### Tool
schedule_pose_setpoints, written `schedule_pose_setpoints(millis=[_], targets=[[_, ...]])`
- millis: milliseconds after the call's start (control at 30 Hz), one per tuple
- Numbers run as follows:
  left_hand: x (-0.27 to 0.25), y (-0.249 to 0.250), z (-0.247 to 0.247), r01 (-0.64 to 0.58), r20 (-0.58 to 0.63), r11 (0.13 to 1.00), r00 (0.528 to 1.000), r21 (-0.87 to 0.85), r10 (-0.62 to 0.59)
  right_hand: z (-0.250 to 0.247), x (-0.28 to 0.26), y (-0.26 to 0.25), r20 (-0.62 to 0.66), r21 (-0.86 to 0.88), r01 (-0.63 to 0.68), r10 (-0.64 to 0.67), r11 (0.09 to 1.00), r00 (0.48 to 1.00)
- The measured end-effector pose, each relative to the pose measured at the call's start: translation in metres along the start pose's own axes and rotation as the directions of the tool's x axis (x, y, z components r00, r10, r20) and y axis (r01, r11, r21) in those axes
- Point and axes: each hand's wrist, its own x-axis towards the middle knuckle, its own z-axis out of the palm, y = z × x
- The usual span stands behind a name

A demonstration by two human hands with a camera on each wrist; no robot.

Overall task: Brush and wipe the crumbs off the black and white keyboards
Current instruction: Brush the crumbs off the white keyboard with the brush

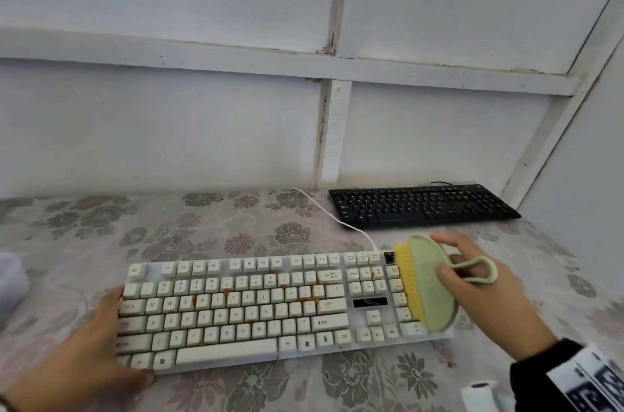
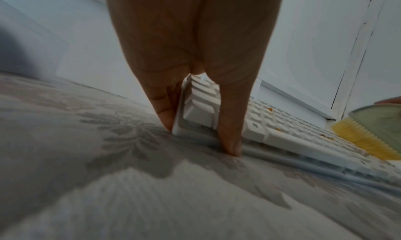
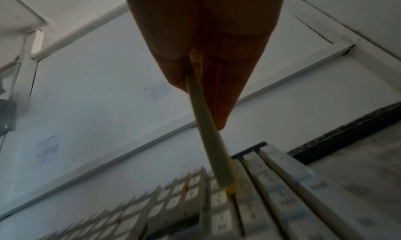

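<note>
Both hands are at work on the white keyboard [image 1: 256, 308], one at each end. Left hand [image 1: 91, 347] braces the keyboard's left edge: the left wrist view shows the fingers [image 2: 167, 116] fairly straight against the end of the frame and the thumb tip down at its front edge, steadying rather than gripping. Right hand [image 1: 472, 280] grasps a pale green oval brush [image 1: 432, 280] by its back, fingers curled over the rim, with a loop strap trailing beside the hand. The brush is tipped on edge so its yellow bristles [image 1: 407, 280] face left and touch the number pad at the keyboard's right end.

The white keyboard lies on a floral tablecloth [image 1: 219, 229], directly in front of the person. Behind its right end, well apart and against the wall, lies the black keyboard [image 1: 422, 205]. A white cable [image 1: 332, 219] runs from the white keyboard's back edge toward the wall.

Orange-brown crumbs [image 1: 305, 300] are lodged between many keys across the middle of the white keyboard, and more near the number pad. Judging by this, brushing has barely begun: nearly the whole white keyboard remains to be swept, wiping has not begun, and nothing is at work on the black one. Whether it carries crumbs cannot be made out.
</note>
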Motion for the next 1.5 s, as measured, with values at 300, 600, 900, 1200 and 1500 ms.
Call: schedule_pose_setpoints(millis=[300,600,900,1200,1500], targets=[[0.002,-0.005,-0.002,0.009,0.028,0.999,1.000,-0.036,-0.008,-0.016,0.009,-0.010,-0.090,0.058,-0.009,0.014,0.998,0.996],[-0.001,0.000,-0.006,0.034,0.021,0.995,0.999,0.093,-0.037,-0.011,-0.004,0.000,0.117,-0.010,-0.053,0.054,0.999,0.992],[0.008,-0.022,-0.006,0.055,0.102,0.994,0.993,0.098,-0.065,-0.005,-0.008,-0.003,0.029,-0.034,-0.004,0.005,0.999,1.000],[-0.028,0.037,-0.007,0.006,-0.002,0.993,1.000,0.119,-0.006,-0.015,0.004,-0.021,-0.091,0.077,0.037,-0.030,0.996,0.995],[-0.005,0.008,-0.004,0.090,-0.003,0.996,0.996,0.019,-0.090,0.019,0.001,-0.013,0.068,-0.031,0.051,-0.049,0.998,0.996]])
